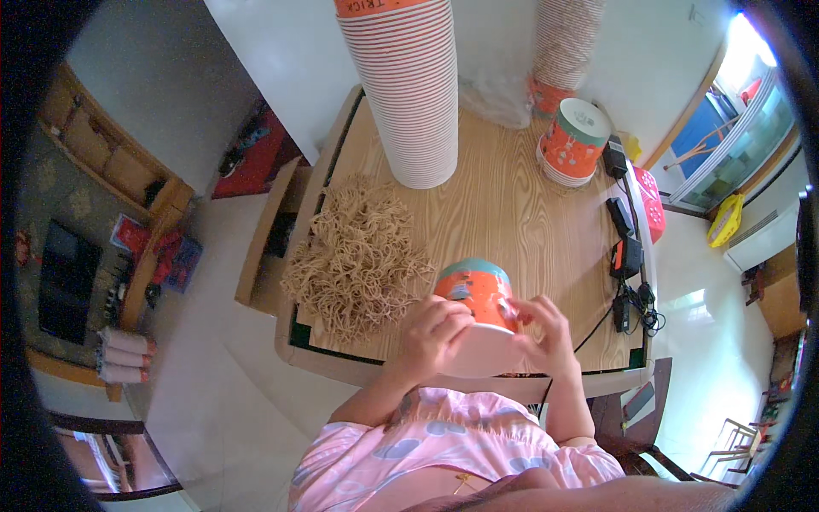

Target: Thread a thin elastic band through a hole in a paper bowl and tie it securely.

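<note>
Between my hands, near the table's front edge, is an orange paper bucket [478, 290] with a teal band and printed pictures. It is tilted, with its white open mouth toward me and its teal end pointing away. My left hand [435, 333] grips the rim on the left side, fingers curled round it. On the right side my right hand [543, 333] pinches the wall near the rim; anything small between those fingertips is too blurred to tell. Left of the bucket lies a tangled heap of tan cords [358, 256].
A tall stack of nested paper buckets [418, 102] stands behind the cords. At the back right sit an upside-down bucket pile [573, 145] and another tall stack [563, 51]. Black adapters [627, 256] and cables run along the right edge. An open cardboard box [273, 247] is at the left.
</note>
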`<state>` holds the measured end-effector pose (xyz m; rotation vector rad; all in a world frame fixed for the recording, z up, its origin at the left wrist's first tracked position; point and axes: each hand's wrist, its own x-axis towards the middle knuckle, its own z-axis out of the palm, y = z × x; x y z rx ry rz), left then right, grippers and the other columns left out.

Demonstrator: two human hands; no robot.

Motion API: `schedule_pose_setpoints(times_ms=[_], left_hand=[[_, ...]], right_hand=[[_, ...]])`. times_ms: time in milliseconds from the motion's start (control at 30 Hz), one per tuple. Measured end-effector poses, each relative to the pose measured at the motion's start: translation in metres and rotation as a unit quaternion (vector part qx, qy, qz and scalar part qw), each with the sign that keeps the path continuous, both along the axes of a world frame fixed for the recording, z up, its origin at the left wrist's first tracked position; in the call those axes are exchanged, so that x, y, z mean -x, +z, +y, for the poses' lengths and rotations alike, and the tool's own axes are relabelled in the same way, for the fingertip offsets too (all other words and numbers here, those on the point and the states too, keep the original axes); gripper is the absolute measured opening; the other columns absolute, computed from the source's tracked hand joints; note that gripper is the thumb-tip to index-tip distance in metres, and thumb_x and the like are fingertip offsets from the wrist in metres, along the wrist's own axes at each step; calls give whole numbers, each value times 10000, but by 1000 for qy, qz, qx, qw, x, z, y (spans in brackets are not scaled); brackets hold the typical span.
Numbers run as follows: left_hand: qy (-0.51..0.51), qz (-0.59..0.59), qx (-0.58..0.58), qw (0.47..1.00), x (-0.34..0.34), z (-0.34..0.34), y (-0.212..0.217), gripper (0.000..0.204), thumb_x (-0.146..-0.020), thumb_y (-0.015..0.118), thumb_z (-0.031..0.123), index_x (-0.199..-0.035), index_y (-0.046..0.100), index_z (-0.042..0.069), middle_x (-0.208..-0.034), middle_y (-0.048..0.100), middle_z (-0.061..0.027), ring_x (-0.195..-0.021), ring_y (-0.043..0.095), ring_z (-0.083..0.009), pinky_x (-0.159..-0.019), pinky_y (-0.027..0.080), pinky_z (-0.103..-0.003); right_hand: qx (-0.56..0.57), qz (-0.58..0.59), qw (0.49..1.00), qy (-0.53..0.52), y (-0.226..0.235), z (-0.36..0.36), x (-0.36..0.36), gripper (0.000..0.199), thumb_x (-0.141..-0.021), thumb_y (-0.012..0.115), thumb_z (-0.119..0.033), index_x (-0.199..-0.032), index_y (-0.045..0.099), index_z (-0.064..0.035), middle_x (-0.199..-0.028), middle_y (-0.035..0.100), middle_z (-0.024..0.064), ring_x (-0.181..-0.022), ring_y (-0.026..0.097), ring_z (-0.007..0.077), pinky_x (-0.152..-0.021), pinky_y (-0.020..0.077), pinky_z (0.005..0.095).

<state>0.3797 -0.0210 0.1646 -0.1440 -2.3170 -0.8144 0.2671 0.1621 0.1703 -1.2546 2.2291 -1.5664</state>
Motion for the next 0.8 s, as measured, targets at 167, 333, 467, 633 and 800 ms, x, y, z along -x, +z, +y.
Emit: schedule_pose_setpoints(times_ms=[167, 333, 467, 633, 800], left_hand=[[86, 26, -89, 992, 1, -26, 10, 126, -719, 673, 33, -818, 600, 59, -839, 642, -74, -767, 601, -255, -680, 482, -344], [205, -20, -254, 945, -10, -55, 3, 86, -771, 685, 58, -814, 613, 38, -726, 615, -31, -589, 532, -90, -533, 420, -224], [252, -18, -279, 926, -19, -64, 8, 93, -784, 688, 73, -818, 611, 33, -683, 591, 15, -583, 499, -43, -533, 399, -193], [282, -34, -317, 905, -18, -77, 6, 112, -792, 686, 93, -813, 599, 26, -682, 580, 27, -598, 496, -38, -544, 395, -187], [260, -35, -317, 912, 4, -92, -7, 125, -785, 691, 96, -808, 594, 22, -684, 588, 12, -607, 514, -53, -557, 416, -205]], right_hand=[[38, -136, 982, -124, -98, -1, 100, 141, -783, 620, -25, -922, 643, -21, -767, 594, 86, -730, 578, 185, -687, 455, 281], [-67, -18, 984, -161, -151, -24, 169, 115, -805, 597, -51, -907, 652, -45, -848, 613, 103, -806, 585, 244, -735, 463, 302], [-86, 160, 971, -155, -154, -36, 195, 176, -773, 599, -64, -936, 664, -54, -919, 590, 118, -902, 543, 299, -795, 448, 356], [-190, 239, 943, -135, -146, -40, 195, 314, -734, 585, -26, -1038, 647, -74, -999, 562, 119, -965, 510, 308, -833, 432, 365], [-312, 319, 894, -33, -144, -10, 167, 411, -805, 545, -203, -1215, 543, -175, -1223, 481, 65, -1106, 442, 284, -914, 378, 408]])
